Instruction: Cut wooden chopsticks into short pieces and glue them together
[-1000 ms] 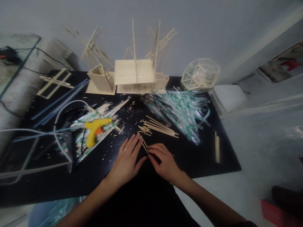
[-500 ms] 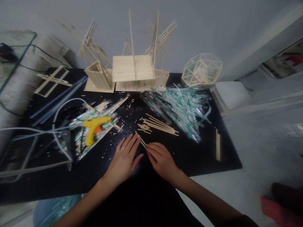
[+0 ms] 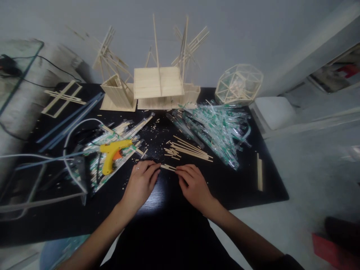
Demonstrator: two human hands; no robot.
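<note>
Low over the near part of the black table, my left hand (image 3: 143, 180) pinches the left end of a few short wooden sticks (image 3: 168, 167). Their right end is between the fingertips of my right hand (image 3: 194, 186). The sticks lie side by side, nearly level, between the two hands. Just beyond them a pile of loose wooden sticks (image 3: 191, 149) is spread on the table, with shorter cut pieces (image 3: 172, 152) at its left. A yellow glue gun (image 3: 111, 153) rests on wrapped stick bundles to the left of my left hand.
Wooden stick models (image 3: 157, 82) and a many-sided stick frame (image 3: 239, 84) stand along the back. Clear plastic wrappers (image 3: 216, 127) are heaped at right. Two sticks (image 3: 259, 172) lie near the right edge of the black table (image 3: 236, 191). Cords (image 3: 66, 150) run across the left side.
My left hand has moved left and its spread fingers have closed on the sticks' end. The sticks have turned from slanted to nearly level between both hands.
</note>
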